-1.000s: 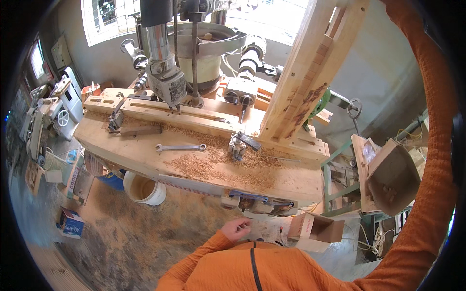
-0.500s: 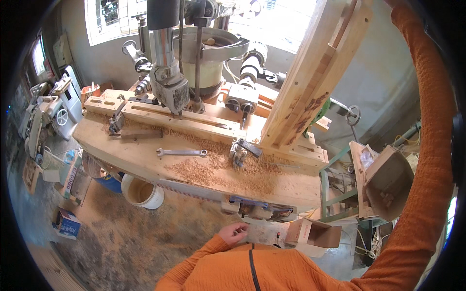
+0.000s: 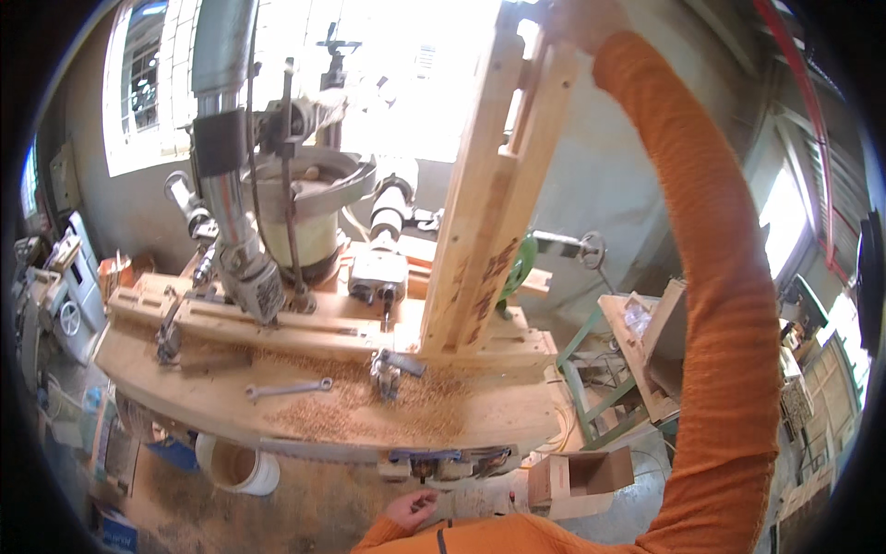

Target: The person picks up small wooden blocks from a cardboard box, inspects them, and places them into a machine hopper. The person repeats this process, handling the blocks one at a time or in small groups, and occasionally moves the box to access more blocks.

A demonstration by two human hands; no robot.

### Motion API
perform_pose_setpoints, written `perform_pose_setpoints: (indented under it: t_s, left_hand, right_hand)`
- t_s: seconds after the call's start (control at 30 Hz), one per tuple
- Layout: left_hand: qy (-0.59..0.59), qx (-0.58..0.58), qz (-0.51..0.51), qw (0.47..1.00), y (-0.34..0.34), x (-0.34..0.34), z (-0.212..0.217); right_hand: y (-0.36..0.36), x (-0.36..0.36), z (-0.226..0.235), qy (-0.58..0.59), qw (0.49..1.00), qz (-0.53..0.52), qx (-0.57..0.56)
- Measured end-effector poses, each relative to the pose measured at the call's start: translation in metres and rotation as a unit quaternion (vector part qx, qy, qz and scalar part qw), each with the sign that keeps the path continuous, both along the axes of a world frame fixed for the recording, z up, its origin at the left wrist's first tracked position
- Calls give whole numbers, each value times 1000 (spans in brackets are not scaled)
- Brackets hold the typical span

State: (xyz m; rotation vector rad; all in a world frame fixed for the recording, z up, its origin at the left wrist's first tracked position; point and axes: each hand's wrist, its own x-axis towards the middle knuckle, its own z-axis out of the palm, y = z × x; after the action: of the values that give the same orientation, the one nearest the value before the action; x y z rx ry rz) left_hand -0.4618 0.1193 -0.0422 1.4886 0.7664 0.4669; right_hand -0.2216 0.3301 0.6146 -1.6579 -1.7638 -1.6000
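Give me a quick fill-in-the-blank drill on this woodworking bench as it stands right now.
1. The right hand grips the top of the upright ____ beam.
2. A metal ____ lies flat on the sawdust-strewn table, left of the clamp.
3. Under the table's edge stands a ____ bucket.

Missing: wooden; wrench; white

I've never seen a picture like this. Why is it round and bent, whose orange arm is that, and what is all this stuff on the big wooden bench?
The camera sits on a person's head and looks down through a fisheye lens, so straight edges curve. The orange sleeves are that person's own. The right hand reaches up to the top of a tall wooden frame standing on the workbench; its grip is cut off by the picture's edge. The left hand rests low, by a cardboard box. On the bench lie sawdust and a wrench, beside a metal machine column. A white bucket stands below.
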Motion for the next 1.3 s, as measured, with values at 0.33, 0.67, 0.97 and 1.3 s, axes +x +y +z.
perform_pose_setpoints:
  t_s: [0.33, 0.67, 0.97, 1.3]
  left_hand:
    - [-19, -7, -2, 1000, -3, -3, -10]
    - [3, 5, -45, 999, 6, 24, 9]
    - [-28, -89, -150, 984, 2, 104, 80]
    - [-38, -169, -206, 963, -38, 285, 96]
  right_hand:
    - [-1, 15, -1, -64, 988, 117, -82]
    - [-68, 89, -20, -153, 941, 297, -60]
    - [-222, 260, -116, 191, 943, 101, -255]
    - [-310, 587, -322, 429, 848, -78, -301]
